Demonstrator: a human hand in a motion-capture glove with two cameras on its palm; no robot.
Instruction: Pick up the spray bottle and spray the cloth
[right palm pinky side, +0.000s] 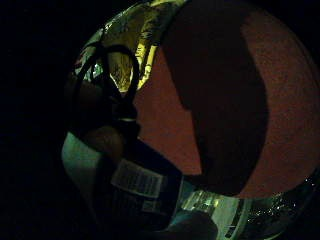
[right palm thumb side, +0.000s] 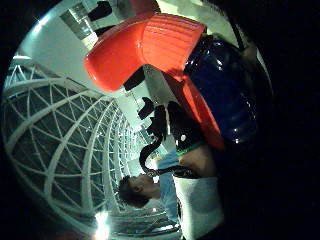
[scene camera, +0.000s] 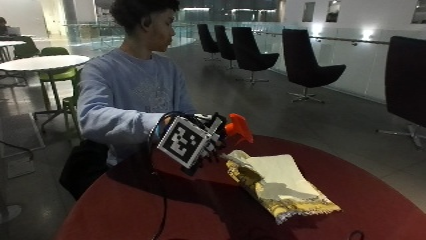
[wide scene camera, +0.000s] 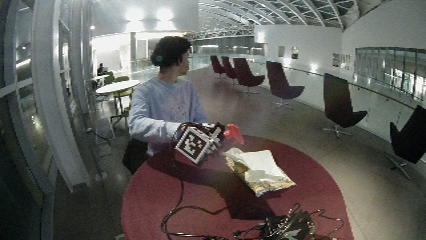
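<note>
Pickup's done: the gloved right hand (scene camera: 200, 142) grips the spray bottle (scene camera: 237, 128) above the counter (scene camera: 133, 210), nozzle aimed at the cloth (scene camera: 279, 185) lying just beside — spraying looks still to come.

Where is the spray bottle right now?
In the outside view the spray bottle is off the red table, held in the gloved right hand, its orange head just beside the cloth.

One spray bottle (scene camera: 236, 128), one cloth (scene camera: 279, 185), one round red table (scene camera: 373, 200), five black chairs (scene camera: 307, 62).
</note>
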